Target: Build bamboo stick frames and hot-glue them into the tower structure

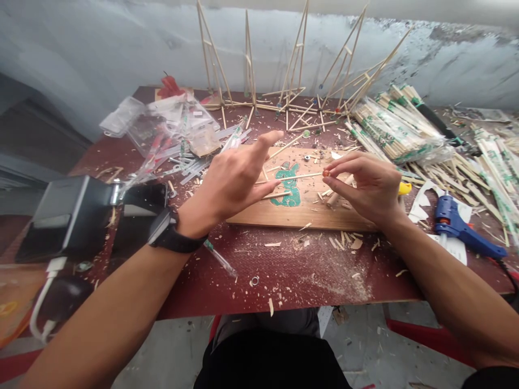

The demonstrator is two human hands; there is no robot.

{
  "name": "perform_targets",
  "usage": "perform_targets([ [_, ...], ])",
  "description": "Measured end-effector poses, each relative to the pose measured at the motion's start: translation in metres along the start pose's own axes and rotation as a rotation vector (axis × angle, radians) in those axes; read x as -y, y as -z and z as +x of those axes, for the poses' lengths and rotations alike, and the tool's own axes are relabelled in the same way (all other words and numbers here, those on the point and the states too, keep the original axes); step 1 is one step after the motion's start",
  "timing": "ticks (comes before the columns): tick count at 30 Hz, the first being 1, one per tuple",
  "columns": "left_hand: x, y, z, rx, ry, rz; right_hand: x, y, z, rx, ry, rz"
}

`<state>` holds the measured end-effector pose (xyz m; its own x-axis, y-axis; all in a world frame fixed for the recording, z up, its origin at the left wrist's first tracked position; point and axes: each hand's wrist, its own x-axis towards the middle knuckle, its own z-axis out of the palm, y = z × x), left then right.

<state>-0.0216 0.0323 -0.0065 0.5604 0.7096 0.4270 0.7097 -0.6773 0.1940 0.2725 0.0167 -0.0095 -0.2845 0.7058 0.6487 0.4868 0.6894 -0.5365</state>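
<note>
My left hand (239, 181) is over the left part of the wooden board, index finger raised and thumb stretched along a thin wooden stick (298, 176). Its other fingers curl around the stick's near end, mostly hidden. More sticks poke out around the hand; whether they are joined is unclear. My right hand (363, 183) pinches a small orange bead (326, 173) between thumb and index finger, at the far tip of that stick. Beneath both hands lies the wooden board (259, 216), with a green animal picture (288, 186) and wood scraps on it.
Thin stick frames (300, 48) stand along the wall. Bagged chopsticks (393, 129) and a blue glue gun (458, 224) are at right. Plastic wrappers (178, 124) and a black box (60, 216) sit at left. Shavings litter the red table (243, 292).
</note>
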Motion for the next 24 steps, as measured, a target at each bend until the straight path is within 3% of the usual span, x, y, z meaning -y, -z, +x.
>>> perform_targets([
  [15, 0.0024, -0.0038, -0.0015, -0.047, -0.054, 0.017, -0.0038, -0.0002, -0.0011, -0.016, 0.155, 0.03],
  [20, 0.0019, -0.0039, -0.0007, -0.047, -0.058, 0.029, -0.0047, 0.0, -0.0018, -0.014, 0.137, 0.043],
  [24, 0.0025, -0.002, -0.0007, -0.042, -0.045, 0.008, -0.0082, 0.0009, -0.0042, -0.017, 0.038, 0.137],
])
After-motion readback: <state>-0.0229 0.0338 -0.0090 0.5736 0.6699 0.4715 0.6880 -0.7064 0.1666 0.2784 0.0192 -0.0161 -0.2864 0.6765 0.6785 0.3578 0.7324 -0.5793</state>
